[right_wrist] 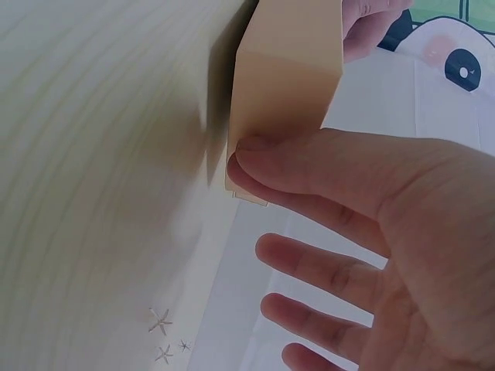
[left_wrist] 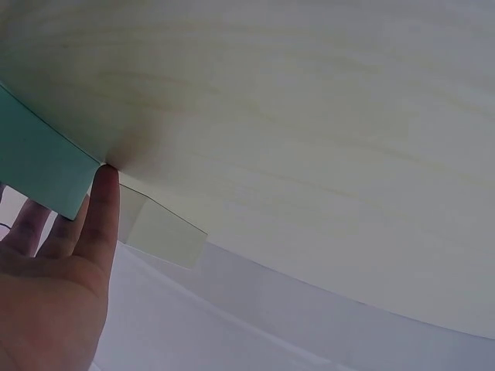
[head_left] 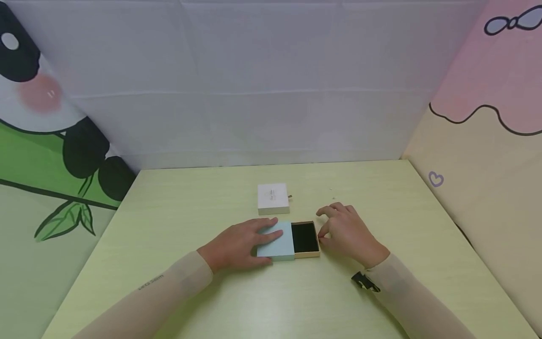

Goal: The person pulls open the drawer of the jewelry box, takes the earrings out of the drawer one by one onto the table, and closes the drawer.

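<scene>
A light-blue drawer box lies on the table, its tan inner tray partly out to the right and showing a black lining. My left hand lies over the blue sleeve and grips it, thumb on the near side and fingers toward the far side. In the left wrist view, a fingertip touches the bottom edge of the blue sleeve. My right hand is at the tray's right end. The right wrist view shows thumb and index finger pinching at the tan end, other fingers spread; any pull tab is hidden between them.
Just behind the blue box stands a white box with small print on top and a short tab on its right side. Tiny starfish-shaped pieces lie farther back on the table. A white backdrop rises behind the table's far edge.
</scene>
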Available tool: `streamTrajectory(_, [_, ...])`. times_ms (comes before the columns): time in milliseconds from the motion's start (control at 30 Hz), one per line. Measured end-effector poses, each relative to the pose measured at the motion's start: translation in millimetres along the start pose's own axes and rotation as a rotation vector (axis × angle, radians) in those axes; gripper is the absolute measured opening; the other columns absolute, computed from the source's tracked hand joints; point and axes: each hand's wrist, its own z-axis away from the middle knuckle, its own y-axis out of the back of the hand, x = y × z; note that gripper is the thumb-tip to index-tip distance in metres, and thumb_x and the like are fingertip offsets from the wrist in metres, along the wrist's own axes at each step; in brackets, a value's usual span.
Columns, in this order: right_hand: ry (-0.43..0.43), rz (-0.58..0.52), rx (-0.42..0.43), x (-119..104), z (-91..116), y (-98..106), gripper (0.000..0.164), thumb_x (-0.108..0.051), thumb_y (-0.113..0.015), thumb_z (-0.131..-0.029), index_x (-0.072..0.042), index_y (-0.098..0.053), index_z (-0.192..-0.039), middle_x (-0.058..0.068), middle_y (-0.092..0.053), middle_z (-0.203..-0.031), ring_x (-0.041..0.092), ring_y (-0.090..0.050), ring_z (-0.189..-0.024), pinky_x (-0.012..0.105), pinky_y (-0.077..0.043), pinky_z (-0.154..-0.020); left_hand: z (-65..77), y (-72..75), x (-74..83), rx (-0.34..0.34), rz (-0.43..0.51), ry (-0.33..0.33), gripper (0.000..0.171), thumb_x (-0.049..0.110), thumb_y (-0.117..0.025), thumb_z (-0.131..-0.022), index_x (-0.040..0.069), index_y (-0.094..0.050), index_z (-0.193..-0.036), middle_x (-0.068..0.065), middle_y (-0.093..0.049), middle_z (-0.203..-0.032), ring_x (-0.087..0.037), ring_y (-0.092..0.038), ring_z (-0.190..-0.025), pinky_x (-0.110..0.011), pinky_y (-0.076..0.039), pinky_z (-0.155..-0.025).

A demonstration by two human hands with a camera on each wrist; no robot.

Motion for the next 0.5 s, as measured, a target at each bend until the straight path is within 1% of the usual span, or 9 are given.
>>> streamTrajectory(300, [-0.001, 0.016, 0.002, 0.3, 0.1, 0.3, 0.014, -0.016, -0.097, -0.095, -0.029, -0.096, -0.088, 0.007, -0.081, -0.147, 0.036, -0.068, -0.142, 0.061, -0.058, -0.115, -0.5, -0.2, 0.1, -0.004, 0.016, 0.009, 0.075, 0.056, -0.081, -0.110, 0.032, -0.057, -0.177, -0.005, -0.052, -0.188, -0.032, -0.056, -0.171, -0.053, -0.058, -0.133])
streamTrajectory(500, [0.003, 0.018, 0.007, 0.3, 0.5, -0.4, 0.013, -0.017, -0.098, -0.095, -0.028, -0.096, -0.088, 0.007, -0.081, -0.146, 0.037, -0.068, -0.141, 0.062, -0.058, -0.115, -1.1, -1.1, -0.6, -0.009, 0.021, 0.014, 0.075, 0.056, -0.080, -0.110, 0.032, -0.056, -0.178, -0.005, -0.051, -0.188, -0.032, -0.055, -0.171, -0.054, -0.058, -0.133])
